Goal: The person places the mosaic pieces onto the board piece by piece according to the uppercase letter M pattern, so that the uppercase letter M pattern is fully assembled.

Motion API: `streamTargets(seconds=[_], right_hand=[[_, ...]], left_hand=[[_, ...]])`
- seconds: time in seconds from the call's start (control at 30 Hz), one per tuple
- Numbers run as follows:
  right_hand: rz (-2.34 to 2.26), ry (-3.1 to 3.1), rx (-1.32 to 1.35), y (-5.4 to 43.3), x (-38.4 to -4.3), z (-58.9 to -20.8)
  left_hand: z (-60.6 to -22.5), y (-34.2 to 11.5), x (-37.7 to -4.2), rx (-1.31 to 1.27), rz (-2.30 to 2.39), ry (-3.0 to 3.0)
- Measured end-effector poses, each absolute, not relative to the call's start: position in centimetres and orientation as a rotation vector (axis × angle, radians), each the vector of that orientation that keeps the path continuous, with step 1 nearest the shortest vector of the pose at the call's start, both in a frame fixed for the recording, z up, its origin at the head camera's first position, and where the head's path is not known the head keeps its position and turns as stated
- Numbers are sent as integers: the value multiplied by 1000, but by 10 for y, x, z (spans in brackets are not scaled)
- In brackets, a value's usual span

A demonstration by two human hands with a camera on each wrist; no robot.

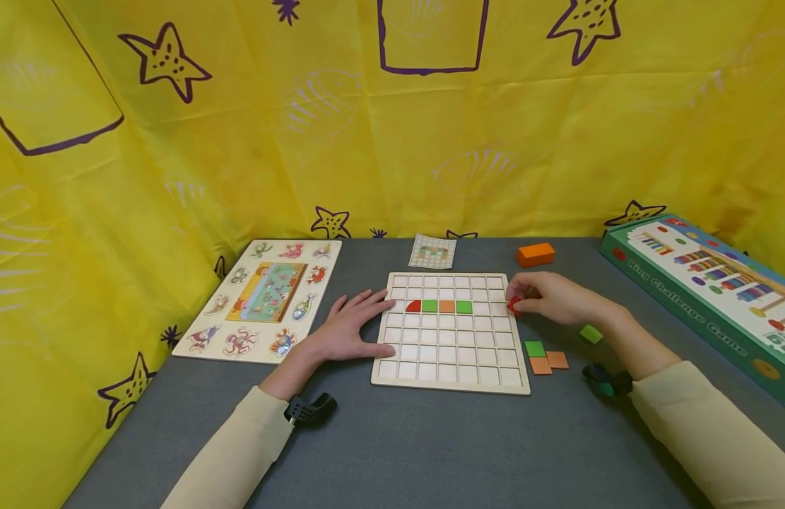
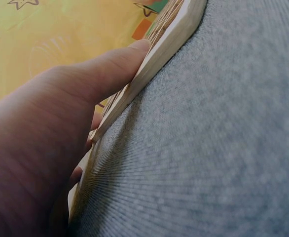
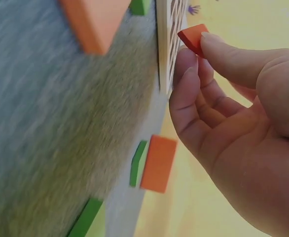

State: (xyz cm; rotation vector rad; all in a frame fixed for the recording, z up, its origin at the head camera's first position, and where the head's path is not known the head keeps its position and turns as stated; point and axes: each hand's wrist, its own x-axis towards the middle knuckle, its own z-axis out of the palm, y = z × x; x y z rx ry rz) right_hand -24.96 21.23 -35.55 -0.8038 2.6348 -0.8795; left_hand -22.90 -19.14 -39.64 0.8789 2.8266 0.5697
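A wooden grid board [image 1: 456, 353] lies flat on the table. One of its upper rows holds a red quarter-round tile [image 1: 414, 306], a green tile [image 1: 429, 306], an orange tile [image 1: 446, 306] and another green tile [image 1: 463, 307]. With fingers spread, my left hand [image 1: 350, 329] rests on the board's left edge; the thumb [image 2: 112, 69] lies on the rim in the left wrist view. Between thumb and fingers my right hand [image 1: 545, 297] pinches a red tile [image 3: 194, 38] at the board's right edge. The tile's full shape is partly hidden by the fingers.
Right of the board lie a green tile [image 1: 535, 348], two orange tiles [image 1: 557, 360] and a green piece [image 1: 591, 334]. Behind are a pattern card [image 1: 433, 252] and an orange block [image 1: 535, 254]. A sea-animal puzzle [image 1: 201, 311] lies left, a game box [image 1: 685, 311] right.
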Motion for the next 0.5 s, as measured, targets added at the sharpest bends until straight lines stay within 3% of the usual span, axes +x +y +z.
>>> streamTargets(seconds=[0.5], right_hand=[[-924,2576,-898,180,-264,-355]], left_hand=[[-400,-192,-232,867,567,2827]])
